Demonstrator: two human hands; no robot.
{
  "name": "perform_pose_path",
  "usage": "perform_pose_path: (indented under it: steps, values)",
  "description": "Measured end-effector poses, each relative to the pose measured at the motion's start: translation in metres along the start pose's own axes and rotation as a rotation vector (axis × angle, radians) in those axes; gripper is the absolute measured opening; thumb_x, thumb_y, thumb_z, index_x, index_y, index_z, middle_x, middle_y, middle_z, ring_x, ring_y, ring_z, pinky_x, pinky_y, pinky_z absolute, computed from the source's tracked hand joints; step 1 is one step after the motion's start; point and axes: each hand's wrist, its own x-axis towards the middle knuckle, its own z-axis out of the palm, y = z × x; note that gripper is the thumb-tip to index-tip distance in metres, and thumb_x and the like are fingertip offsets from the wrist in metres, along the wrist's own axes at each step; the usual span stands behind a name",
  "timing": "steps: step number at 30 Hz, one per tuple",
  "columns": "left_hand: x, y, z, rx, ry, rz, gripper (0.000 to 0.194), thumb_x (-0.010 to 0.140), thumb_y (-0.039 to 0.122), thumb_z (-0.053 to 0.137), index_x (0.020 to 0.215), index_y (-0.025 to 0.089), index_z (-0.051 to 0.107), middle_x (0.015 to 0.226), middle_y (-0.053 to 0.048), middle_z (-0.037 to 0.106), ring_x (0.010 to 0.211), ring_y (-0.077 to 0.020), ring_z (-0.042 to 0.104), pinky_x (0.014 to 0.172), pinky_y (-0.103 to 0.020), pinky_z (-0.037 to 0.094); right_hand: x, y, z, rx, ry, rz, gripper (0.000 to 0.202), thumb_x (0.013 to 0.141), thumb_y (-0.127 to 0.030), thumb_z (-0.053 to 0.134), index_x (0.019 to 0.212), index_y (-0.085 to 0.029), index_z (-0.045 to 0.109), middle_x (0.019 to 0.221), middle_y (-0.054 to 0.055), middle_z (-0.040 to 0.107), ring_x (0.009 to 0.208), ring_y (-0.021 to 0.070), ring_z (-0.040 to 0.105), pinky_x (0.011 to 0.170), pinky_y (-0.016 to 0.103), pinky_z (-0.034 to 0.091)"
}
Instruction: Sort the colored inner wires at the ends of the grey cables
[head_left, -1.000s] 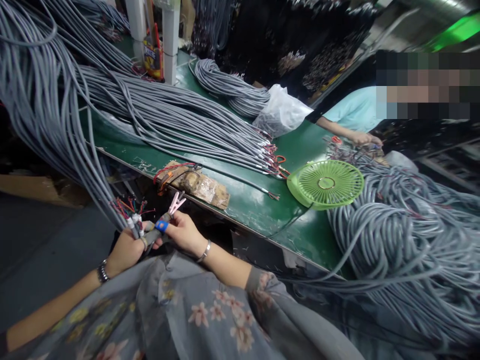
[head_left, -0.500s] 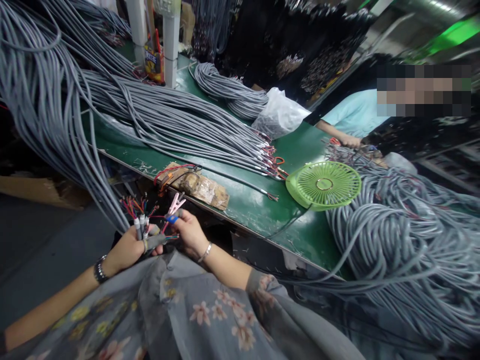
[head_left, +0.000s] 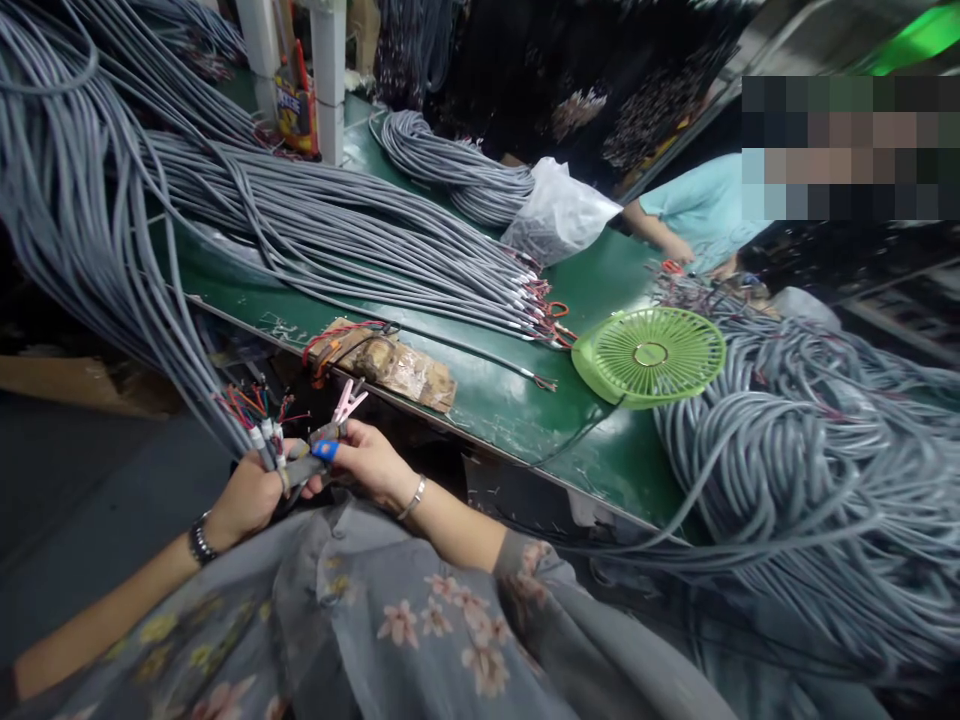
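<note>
Head view: beside a green table [head_left: 592,465] with a fan [head_left: 651,355], left hand [head_left: 251,497] grips cables [head_left: 208,395]; what right hand [head_left: 373,463] holds is unclear.

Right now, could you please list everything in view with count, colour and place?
Worktable: one, green, across the middle
Held cables: several, grey, colourful ends, front left
Cable bundle: many, grey, along the worktable
Coiled cables: one group, grey, behind bundle
Cable pile: one, grey, right
Fan: one, light green, beside pile
Plastic bag: one, whitish, by coiled cables
Wrapped block: one, brown, worktable's near edge
Clip-like piece: one, pink, by the wrapped block
Posts: two, whitish, back left
Container: one, yellow and dark, by the posts
Cardboard: some, brown, far left
Co-worker: one, light-blue top, far right
Garment: one, grey floral, foreground
Left hand: one, dark wristband, around the held cables
Right hand: one, blue finger band, beside left hand; contents hidden
</note>
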Motion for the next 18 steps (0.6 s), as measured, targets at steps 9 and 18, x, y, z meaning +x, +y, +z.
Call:
perform_pose_path:
  steps: [9,18]
  values:
    - [0.002,-0.0045,0.0001,-0.034,0.058,0.019,0.026,0.061,0.044,0.078,0.051,0.02,0.071,0.05,-0.005,0.069,0.048,-0.0163,0.056,0.046,-0.025,0.036,-0.0034,0.001,0.0038,0.003,0.13,-0.037,0.05,0.046,-0.051,0.094,0.064,-0.018,0.06,0.053,-0.007,0.056,0.047,0.0064,0.044,0.05,0.023,0.038]
    - [0.0007,-0.002,0.0045,-0.108,0.113,0.001,0.028,0.057,0.045,0.082,0.052,0.02,0.07,0.048,-0.002,0.067,0.049,-0.0167,0.058,0.051,-0.026,0.043,-0.0025,0.0045,0.0041,0.049,0.142,-0.053,0.05,0.044,-0.05,0.094,0.062,-0.018,0.06,0.055,-0.005,0.058,0.048,0.007,0.045,0.049,0.022,0.038]
